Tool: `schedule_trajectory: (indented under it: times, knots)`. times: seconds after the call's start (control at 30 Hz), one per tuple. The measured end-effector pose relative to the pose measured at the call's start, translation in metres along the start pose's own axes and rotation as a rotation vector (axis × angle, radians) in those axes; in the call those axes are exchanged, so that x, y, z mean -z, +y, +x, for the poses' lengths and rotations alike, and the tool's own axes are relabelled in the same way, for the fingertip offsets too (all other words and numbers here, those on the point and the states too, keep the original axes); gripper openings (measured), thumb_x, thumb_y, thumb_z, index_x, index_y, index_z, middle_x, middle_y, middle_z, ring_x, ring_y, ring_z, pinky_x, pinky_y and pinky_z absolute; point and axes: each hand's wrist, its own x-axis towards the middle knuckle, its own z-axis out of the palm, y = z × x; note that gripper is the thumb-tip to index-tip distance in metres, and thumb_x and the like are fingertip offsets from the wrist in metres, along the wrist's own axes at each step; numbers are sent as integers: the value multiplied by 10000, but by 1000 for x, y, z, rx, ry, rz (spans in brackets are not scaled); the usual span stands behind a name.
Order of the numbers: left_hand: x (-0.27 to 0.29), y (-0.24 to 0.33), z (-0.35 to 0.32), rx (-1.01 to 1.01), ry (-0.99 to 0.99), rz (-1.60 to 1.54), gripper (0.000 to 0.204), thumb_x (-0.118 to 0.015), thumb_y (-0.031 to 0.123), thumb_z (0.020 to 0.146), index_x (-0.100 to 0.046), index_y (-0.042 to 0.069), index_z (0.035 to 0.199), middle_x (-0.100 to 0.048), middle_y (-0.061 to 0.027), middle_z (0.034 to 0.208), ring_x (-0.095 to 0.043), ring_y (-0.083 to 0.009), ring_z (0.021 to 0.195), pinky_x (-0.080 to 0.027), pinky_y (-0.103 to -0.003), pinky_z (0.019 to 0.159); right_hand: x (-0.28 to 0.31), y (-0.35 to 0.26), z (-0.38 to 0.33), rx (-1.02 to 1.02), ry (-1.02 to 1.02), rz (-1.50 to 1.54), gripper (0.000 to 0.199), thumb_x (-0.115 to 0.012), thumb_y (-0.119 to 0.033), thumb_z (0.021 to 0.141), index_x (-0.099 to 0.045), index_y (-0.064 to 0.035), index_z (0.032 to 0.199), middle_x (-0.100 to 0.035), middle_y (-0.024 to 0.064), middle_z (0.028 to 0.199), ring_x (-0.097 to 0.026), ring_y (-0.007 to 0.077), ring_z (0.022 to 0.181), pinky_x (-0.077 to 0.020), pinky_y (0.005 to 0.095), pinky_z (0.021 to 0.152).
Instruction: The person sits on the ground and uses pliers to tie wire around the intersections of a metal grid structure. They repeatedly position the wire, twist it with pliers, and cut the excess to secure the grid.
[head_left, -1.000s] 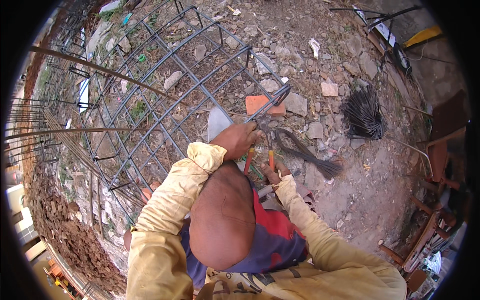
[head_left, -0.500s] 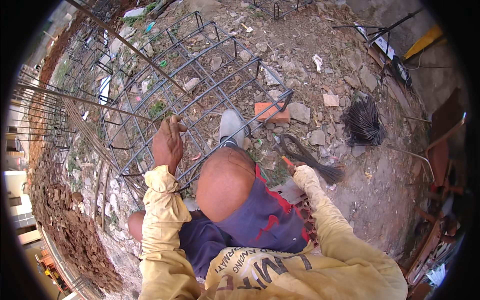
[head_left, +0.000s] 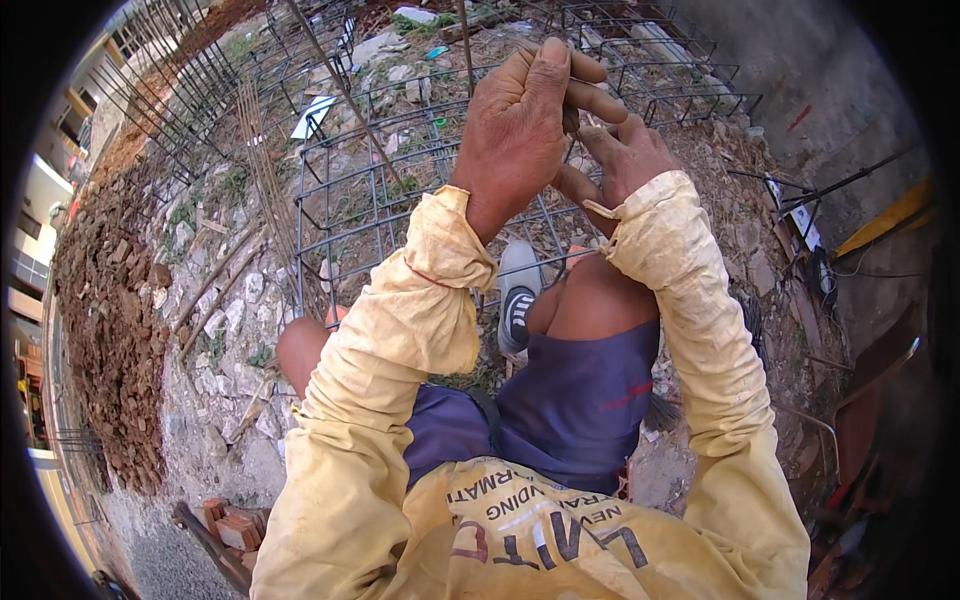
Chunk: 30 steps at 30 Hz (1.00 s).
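Note:
Both my hands are raised together in front of me, above a cage of dark steel bars (head_left: 299, 270). My left hand (head_left: 520, 125) is closed, its thumb up and its fingers bent toward the right. Close against its fingertips is my right hand (head_left: 635, 165), with fingers and thumb curled in toward the left. Whatever is pinched between them is too small or hidden to make out. Beneath them, the cage stands over rubble, and my grey shoe (head_left: 518, 290) is at its near side. An orange brick (head_left: 577, 256) shows partly behind my right knee.
Long thin rods (head_left: 345, 90) slant up past the cage. More bar cages (head_left: 700, 90) lie at the far side. A mound of brown soil (head_left: 110, 390) rises at left, with loose bricks (head_left: 238, 530) at lower left. To the right stands a brown chair (head_left: 880, 375).
Both hands have risen and come together. My right hand has left its low place at the right, where an orange-handled tool showed; that tool is out of sight. The view has shifted.

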Motion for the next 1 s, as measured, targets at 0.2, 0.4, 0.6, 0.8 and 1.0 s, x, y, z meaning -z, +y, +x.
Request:
schedule_trajectory:
  times: [0.2, 0.4, 0.6, 0.8, 1.0]
  knots:
    - [38, 0, -3, -151, 82, 382, 425, -388, 379, 1065, -647, 41, 1064, -731, -68, 838, -618, -95, 726, -466, -252, 673, 30, 17, 8, -303, -530, 674, 701, -716, -562, 823, -589, -67, 1304, -649, 197, 1129, -622, 317, 1083, -499, 433, 914]
    - [41, -16, -1, -57, 114, 623, 419, -421, 378, 1055, -638, 20, 1061, -724, -103, 864, -643, -124, 728, -491, -261, 659, 29, 14, 15, 57, 347, 570, 803, -729, -511, 840, -447, -45, 1429, -629, 228, 1217, -612, 309, 1150, -516, 379, 932]
    - [-12, -5, 30, 164, 275, -137, 477, -387, 459, 1046, -608, 38, 1091, -562, -29, 755, -510, -101, 625, -441, -240, 564, -20, -13, 46, 28, 359, 746, 730, -678, -420, 911, -361, -59, 1461, -609, 183, 1260, -622, 279, 1140, -498, 356, 949]
    - [37, -48, 32, 115, -92, 62, 403, -460, 341, 1049, -634, -4, 1168, -691, -86, 968, -651, -110, 805, -552, -259, 790, -32, 29, 54, 98, 189, 440, 471, -647, -347, 940, -524, -124, 1336, -693, 152, 1118, -671, 332, 1044, -539, 407, 870]
    - [14, -130, -4, 273, -19, 275, 366, -472, 300, 1044, -667, 7, 1142, -692, -60, 939, -641, -109, 858, -518, -258, 768, -89, 92, 15, -132, -154, 553, 287, -662, -297, 926, -640, -73, 1104, -700, 154, 942, -698, 309, 882, -537, 396, 752]
